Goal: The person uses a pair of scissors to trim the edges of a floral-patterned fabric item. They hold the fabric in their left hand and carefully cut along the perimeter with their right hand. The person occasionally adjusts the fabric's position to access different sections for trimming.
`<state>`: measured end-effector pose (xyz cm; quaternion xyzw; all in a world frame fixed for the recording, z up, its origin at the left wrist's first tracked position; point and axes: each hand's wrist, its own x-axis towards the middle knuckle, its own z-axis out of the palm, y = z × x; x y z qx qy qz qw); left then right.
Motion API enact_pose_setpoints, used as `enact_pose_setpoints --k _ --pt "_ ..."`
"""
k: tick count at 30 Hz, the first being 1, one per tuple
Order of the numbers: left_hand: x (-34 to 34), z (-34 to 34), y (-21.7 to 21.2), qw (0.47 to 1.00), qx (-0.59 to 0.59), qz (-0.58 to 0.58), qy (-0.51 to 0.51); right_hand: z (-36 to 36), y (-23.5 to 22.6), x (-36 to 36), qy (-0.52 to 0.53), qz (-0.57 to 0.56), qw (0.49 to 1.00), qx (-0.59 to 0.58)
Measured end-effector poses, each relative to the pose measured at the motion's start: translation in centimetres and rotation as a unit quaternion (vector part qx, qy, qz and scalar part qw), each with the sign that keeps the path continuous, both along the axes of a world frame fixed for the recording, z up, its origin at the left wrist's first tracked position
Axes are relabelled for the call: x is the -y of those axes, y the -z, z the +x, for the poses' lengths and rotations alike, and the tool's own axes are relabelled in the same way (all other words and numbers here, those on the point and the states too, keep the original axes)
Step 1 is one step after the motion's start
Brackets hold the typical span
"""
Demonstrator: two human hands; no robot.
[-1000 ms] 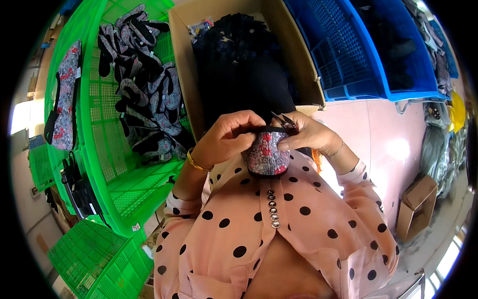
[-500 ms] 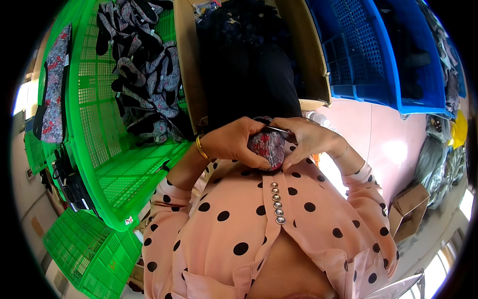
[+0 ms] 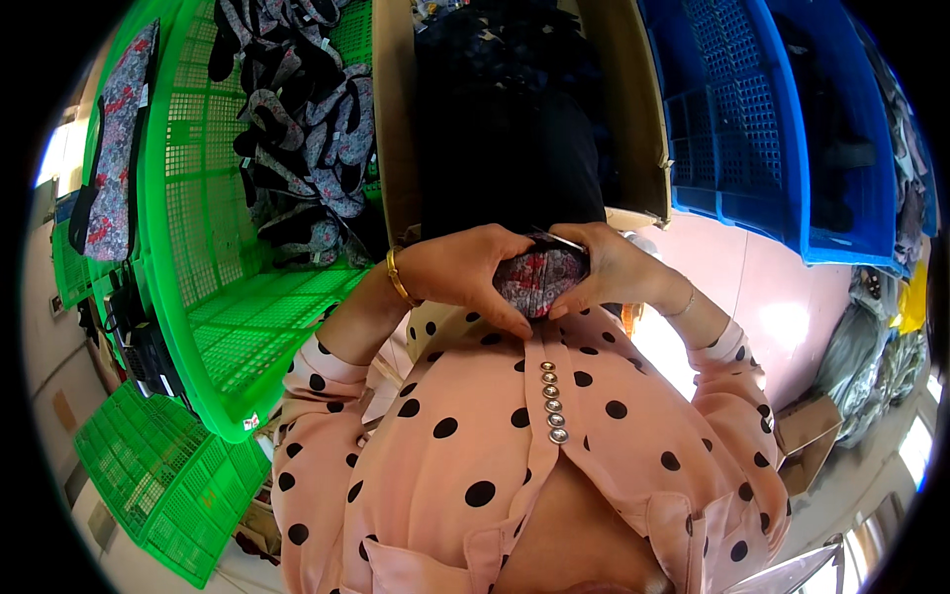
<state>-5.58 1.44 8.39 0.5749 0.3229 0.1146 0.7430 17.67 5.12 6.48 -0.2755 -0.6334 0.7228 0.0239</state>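
A small piece of red-and-grey floral fabric [image 3: 539, 280] is held close to my chest by both hands. My left hand [image 3: 465, 269], with a gold bangle at the wrist, closes over its left side. My right hand [image 3: 614, 267] grips its right side, fingers curled under it. Straight ahead stands a cardboard box [image 3: 396, 119] packed with dark cloth [image 3: 505, 129]. To its left a green plastic crate [image 3: 188, 228] holds several folded grey floral pieces [image 3: 312, 129].
Two blue crates [image 3: 752, 129] with dark cloth stand at the right on a pink floor [image 3: 762, 317]. A second green crate [image 3: 148, 475] lies at lower left. A small cardboard box [image 3: 811, 431] and bagged cloth [image 3: 876, 356] sit at the right edge.
The view has tilted, so the crates and box have slid upward. My hands have closed more tightly round the floral fabric and stay near my chest.
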Motion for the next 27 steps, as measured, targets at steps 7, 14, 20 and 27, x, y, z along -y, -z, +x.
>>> enact_pose_setpoints --k 7,14,20,27 --pt "-0.3 -0.7 0.2 0.991 -0.025 -0.020 -0.129 -0.8 -0.1 -1.4 0.053 0.105 0.993 -0.031" --pt "-2.7 1.0 2.7 0.891 -0.134 0.288 -0.325 -2.1 0.7 -2.0 0.200 0.443 0.869 0.091" --pt "-4.6 2.3 6.5 0.709 -0.207 0.543 -0.400 -2.3 2.8 -0.8 0.193 0.604 0.766 0.104" --pt "-2.4 0.0 6.8 0.831 -0.158 0.452 -0.285 -0.7 5.2 -0.1 0.199 0.504 0.831 0.123"
